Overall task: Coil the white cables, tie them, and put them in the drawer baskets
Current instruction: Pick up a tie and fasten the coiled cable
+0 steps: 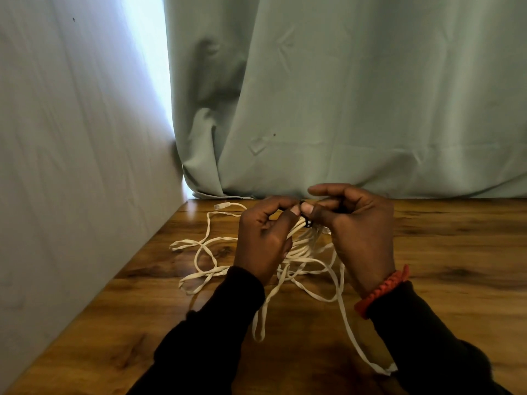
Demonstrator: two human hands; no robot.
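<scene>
A long flat white cable (pixel 216 252) lies in loose tangled loops on the wooden table (pixel 456 252). One of its plugs (pixel 219 206) rests near the back edge. My left hand (pixel 262 240) grips a bunch of several cable strands lifted off the table. My right hand (pixel 356 226) pinches a small black tie (pixel 307 222) that sits around that bunch, just between both thumbs. One strand trails toward me and ends at a white plug (pixel 389 368) by my right sleeve. No drawer or basket is in view.
A pale green curtain (pixel 356 95) hangs right behind the table's far edge. A grey wall (pixel 71 166) runs along the table's left side. An orange band (pixel 379 292) circles my right wrist.
</scene>
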